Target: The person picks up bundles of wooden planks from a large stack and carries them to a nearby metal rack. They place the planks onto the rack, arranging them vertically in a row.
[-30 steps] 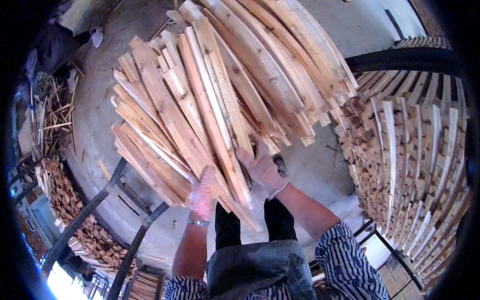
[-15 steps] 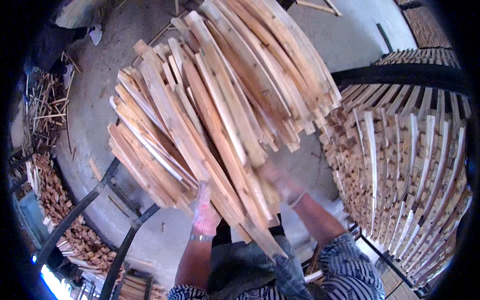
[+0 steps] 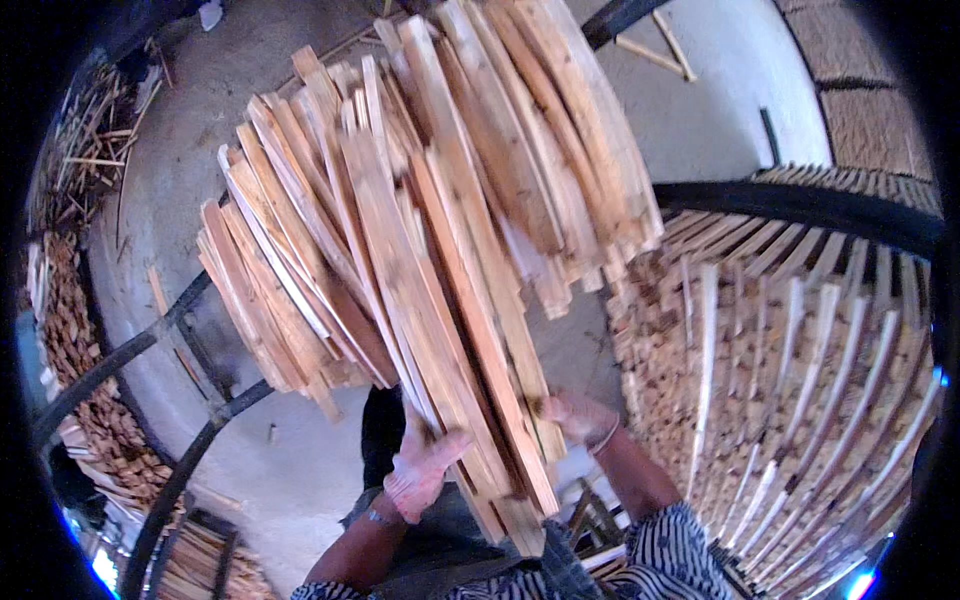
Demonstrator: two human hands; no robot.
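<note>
A large pile of rough wooden slats (image 3: 290, 230) fans out ahead of me, their lengths running from far to near. Several slats (image 3: 470, 400) in the middle jut out toward my body, and I hold this bunch between both hands. My left hand (image 3: 420, 478), in a pale pinkish glove, grips its left side with the thumb laid over the top. On the opposite side, my right hand (image 3: 582, 418), also gloved, closes against the slats' edge; its fingertips are partly hidden. The ends of the bunch are uneven and reach over my dark apron.
Tall stacked wood (image 3: 770, 400) with upright pale strips fills the right side. A dark metal frame (image 3: 150, 345) crosses the lower left, and a dark bar (image 3: 800, 200) runs at upper right. Scattered offcuts (image 3: 95, 150) and more stacked wood (image 3: 80, 340) line the left.
My right hand, blurred before, now rests nearer on the bunch's right side. My left thumb now lies across the slats. The bunch has shifted toward me, and the view has moved slightly.
</note>
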